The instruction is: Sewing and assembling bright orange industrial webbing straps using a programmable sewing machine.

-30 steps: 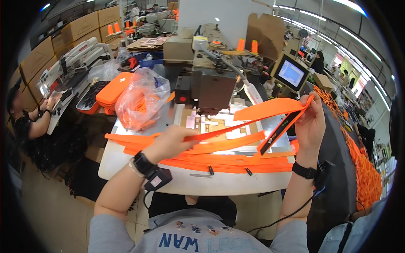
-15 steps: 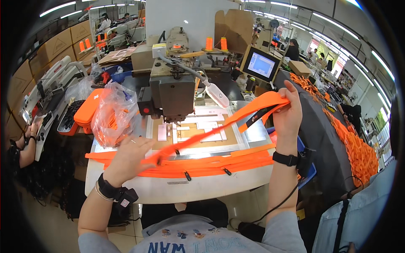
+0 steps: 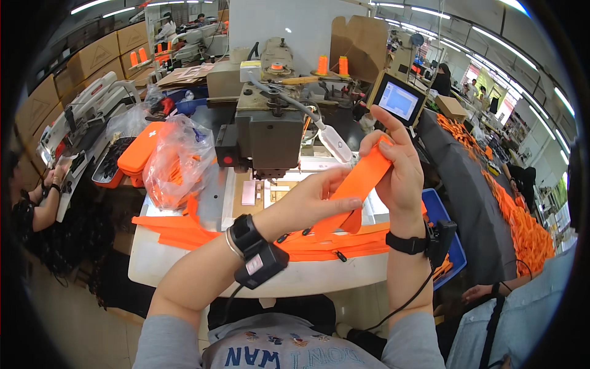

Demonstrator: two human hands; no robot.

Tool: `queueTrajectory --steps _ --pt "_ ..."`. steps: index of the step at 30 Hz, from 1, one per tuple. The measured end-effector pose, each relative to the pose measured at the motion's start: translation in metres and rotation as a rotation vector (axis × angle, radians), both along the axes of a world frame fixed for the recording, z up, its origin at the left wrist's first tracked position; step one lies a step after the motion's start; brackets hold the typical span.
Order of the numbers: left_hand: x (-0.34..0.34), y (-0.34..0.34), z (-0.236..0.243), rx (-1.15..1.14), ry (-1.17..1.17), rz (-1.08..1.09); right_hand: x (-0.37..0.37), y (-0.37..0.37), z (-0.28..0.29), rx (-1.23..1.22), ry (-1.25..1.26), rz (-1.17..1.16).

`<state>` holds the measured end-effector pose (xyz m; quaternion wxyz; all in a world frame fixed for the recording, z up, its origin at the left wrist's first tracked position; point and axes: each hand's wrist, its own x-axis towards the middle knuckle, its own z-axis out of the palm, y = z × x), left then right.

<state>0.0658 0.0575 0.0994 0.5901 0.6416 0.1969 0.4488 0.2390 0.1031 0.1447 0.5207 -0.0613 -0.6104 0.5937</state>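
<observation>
A folded orange fabric strip (image 3: 361, 177) is held slantwise between my two hands, above the front of the sewing machine's bed. My left hand (image 3: 316, 206) pinches its lower part, thumb lying on the front and fingers behind. At the strip's upper end, my right hand (image 3: 402, 169) grips it with the thumb, index finger raised. Below my hands, more orange strips (image 3: 362, 244) with small black pulls lie along the white table edge. Behind stands a sewing machine (image 3: 270, 132) with a flat template (image 3: 233, 197) under its head, partly hidden by my left hand and forearm.
Left of the machine are a clear plastic bag (image 3: 175, 163) of orange pieces and orange cases (image 3: 140, 150). A blue bin (image 3: 437, 212) sits beside my right forearm. Farther right, a dark table (image 3: 470, 184) carries heaped orange strips. A screen (image 3: 398, 98) stands at back right. Co-workers sit on both sides.
My left hand has moved right and up to meet my right hand. The strip, earlier stretched long between them, is now folded short. The view has shifted slightly left.
</observation>
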Motion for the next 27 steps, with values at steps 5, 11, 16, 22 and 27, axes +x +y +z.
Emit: queueTrajectory --steps 5,11,16,22,27 --pt "-0.016 0.027 -0.036 -0.256 0.295 -0.281 0.030 0.026 -0.015 -0.027 0.059 -0.170" --pt "-0.008 0.012 -0.059 -0.562 0.289 -0.236 0.035 0.039 -0.020 -0.030 0.013 -0.404" --pt "0.004 -0.003 -0.081 0.222 0.663 0.188 0.043 0.050 -0.023 0.033 -0.092 -0.630" --pt "-0.014 0.004 -0.085 0.814 1.296 0.744 0.051 0.050 -0.016 -0.020 0.047 -0.606" --pt "-0.057 -0.012 -0.088 0.803 1.489 0.892 0.072 0.061 -0.025 -0.070 0.194 -0.601"
